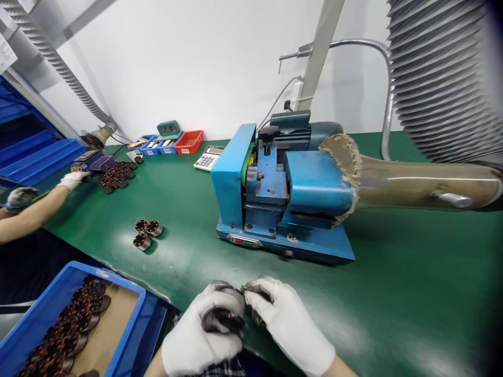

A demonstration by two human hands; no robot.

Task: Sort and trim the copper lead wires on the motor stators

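Both my hands wear white gloves with blackened fingertips and meet at the front edge of the green bench (184, 193). My left hand (202, 335) is wrapped round a copper-wound motor stator (234, 299), its metal side partly showing between thumb and fingers. My right hand (288, 322) is closed in a pinch right beside that stator; whatever its fingertips hold is too small or hidden to make out. In front of my hands stands a blue belt-driven machine (263, 214) with red and green buttons. Three more stators (142, 241) form a small group to the left.
A blue crate (135, 293) at lower left holds rows of stators on cardboard. Farther left, a co-worker's gloved hands (73, 179) are near a pile of stators (117, 175). A calculator (209, 158), a red bin (189, 141) and a ribbed extraction hose (436, 78) surround the machine.
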